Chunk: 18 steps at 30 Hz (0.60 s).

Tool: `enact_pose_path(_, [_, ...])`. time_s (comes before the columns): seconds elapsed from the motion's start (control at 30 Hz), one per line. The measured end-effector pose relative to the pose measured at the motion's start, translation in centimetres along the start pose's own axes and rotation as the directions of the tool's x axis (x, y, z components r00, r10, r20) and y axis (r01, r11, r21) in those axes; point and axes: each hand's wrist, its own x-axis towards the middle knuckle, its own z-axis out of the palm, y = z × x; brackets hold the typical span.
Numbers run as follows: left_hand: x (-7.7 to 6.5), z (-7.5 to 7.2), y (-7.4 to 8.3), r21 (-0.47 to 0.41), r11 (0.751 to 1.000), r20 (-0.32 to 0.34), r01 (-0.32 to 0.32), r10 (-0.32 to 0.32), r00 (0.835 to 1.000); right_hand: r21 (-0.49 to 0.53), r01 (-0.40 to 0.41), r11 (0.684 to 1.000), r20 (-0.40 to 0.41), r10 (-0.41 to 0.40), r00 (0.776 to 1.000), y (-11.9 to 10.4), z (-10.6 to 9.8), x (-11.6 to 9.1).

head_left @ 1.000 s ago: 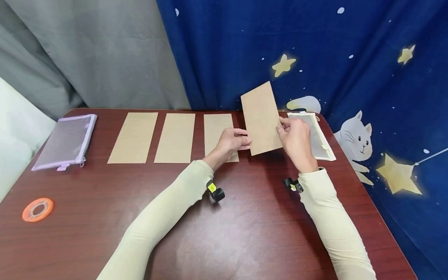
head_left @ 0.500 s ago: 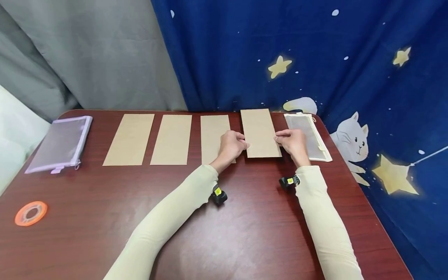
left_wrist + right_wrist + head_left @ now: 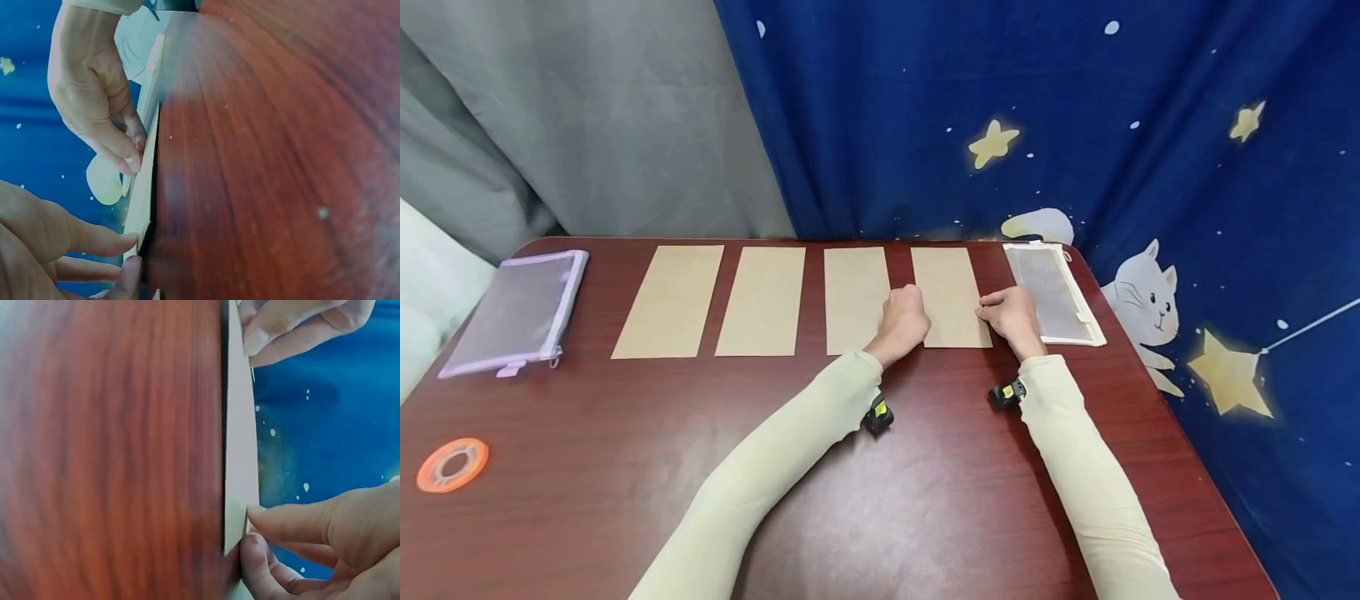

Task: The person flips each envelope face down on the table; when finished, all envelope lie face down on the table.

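A brown kraft-paper rectangle (image 3: 951,296) lies low at the table's far side, fourth in a row from the left. Thumb and fingers of my left hand (image 3: 904,321) pinch its left edge. On the opposite side, my right hand (image 3: 1011,317) pinches the right edge. Seen edge-on in the left wrist view, the paper (image 3: 144,194) has a dark shadow below it, and its surface is slightly raised. The right wrist view shows the same paper (image 3: 240,450) between both hands.
Three similar brown papers lie to the left, the nearest paper (image 3: 854,292) partly behind my left hand. A cream-edged mesh zip pouch (image 3: 1052,292) sits at right, a purple mesh pouch (image 3: 523,304) at far left. An orange tape roll (image 3: 428,477) lies near the left edge.
The paper, held up and tilted a second ago, has come down level with the row. Both hands have lowered with it, keeping hold of its side edges.
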Motion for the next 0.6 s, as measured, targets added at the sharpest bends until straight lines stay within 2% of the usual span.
enact_pose_path(0.2, [0.5, 0.2, 0.5, 0.118, 0.987, 0.033, -0.107, 0.104, 0.994, -0.033, 0.013, 0.999, 0.004, -0.013, 1.000, -0.2, 0.1, 0.3])
enact_pose_path(0.27, [0.6, 0.1, 0.4, 0.131, 0.982, 0.038, -0.137, 0.133, 0.990, -0.042, 0.036, 0.998, -0.004, -0.037, 0.999, -0.4, 0.2, 0.4])
enact_pose_path(0.37, [0.0, -0.2, -0.3, 0.072, 0.991, 0.058, -0.112, 0.108, 0.992, -0.058, 0.074, 0.996, -0.028, -0.076, 0.997, 0.0, 0.7, -0.1])
enact_pose_path(0.47, [-1.2, -0.9, -1.7, -0.047, 0.998, 0.098, -0.050, 0.054, 0.994, -0.091, 0.132, 0.987, -0.044, -0.136, 0.990, 0.9, 1.3, -1.0])
enact_pose_path(0.57, [-2.2, -2.6, -4.1, -0.111, 0.994, 0.108, -0.025, 0.037, 0.993, -0.135, 0.220, 0.966, -0.012, -0.224, 0.975, 2.0, 1.3, -1.4])
enact_pose_path(0.6, [-2.3, -3.5, -5.1, -0.112, 0.993, 0.094, -0.048, 0.059, 0.994, -0.151, 0.255, 0.955, 0.011, -0.256, 0.967, 2.3, 0.9, -1.4])
